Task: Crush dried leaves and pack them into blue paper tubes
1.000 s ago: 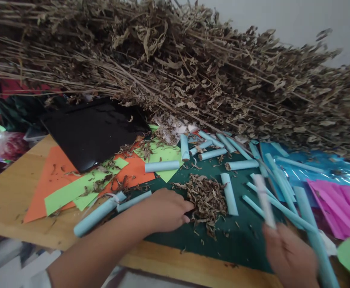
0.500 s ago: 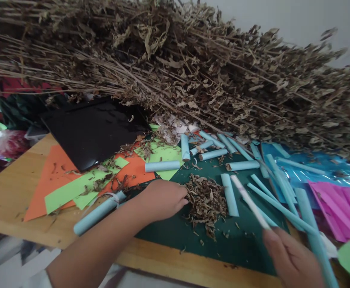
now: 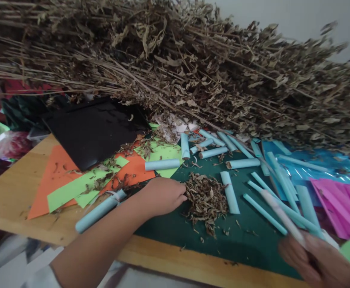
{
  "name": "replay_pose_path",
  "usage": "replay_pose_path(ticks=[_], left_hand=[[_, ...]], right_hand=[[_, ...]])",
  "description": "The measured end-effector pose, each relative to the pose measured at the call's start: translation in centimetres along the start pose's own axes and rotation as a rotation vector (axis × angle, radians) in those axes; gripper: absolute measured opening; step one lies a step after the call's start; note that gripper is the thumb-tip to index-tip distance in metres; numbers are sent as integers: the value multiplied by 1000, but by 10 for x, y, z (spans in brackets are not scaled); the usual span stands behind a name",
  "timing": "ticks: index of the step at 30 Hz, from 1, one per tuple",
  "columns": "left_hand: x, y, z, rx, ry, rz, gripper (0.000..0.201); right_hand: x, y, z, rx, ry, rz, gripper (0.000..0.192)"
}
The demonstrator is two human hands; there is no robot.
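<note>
Now gripping slim whitish stick [image 3: 281, 214] in right hand [image 3: 319, 258]; curling left hand [image 3: 167, 195] beside brown dried-leaf heap [image 3: 206, 200], can't tell if pinching. Best scoop lightly, clear of pale-blue paper tube [image 3: 230, 193].

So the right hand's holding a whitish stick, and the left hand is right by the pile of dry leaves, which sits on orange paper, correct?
Not quite: the pile of dry leaves sits on the dark green mat, as the head view shows. The right hand does hold a whitish stick, and the left hand is right by the pile.
</note>
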State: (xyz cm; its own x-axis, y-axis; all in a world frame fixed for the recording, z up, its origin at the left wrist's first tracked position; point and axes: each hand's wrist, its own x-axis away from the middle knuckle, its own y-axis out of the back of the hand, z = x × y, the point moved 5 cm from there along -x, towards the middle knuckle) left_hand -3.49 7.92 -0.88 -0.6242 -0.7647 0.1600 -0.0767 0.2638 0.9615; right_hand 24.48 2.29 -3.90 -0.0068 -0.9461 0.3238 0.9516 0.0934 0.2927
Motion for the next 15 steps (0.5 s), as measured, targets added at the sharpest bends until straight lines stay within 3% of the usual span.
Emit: replay_pose_path(ticks=[3, 6, 10, 13, 15], left_hand=[[-1, -2, 2, -3, 8, 5, 24], [-2, -4, 4, -7, 14, 12, 24], [-2, -6, 5, -11, 10, 36, 24], [-2, -7, 5, -19, 11, 49, 25], [-3, -7, 5, -22, 22, 44, 25]], right_hand=[[-3, -1, -1, -18, -46, 41, 46], [-6, -2, 4, -155, 48, 104, 48], [-10, 1, 1, -40, -7, 123, 44], [-12, 0, 8, -151, 68, 141, 46], [-13, -3, 8, -78, 65, 155, 46]])
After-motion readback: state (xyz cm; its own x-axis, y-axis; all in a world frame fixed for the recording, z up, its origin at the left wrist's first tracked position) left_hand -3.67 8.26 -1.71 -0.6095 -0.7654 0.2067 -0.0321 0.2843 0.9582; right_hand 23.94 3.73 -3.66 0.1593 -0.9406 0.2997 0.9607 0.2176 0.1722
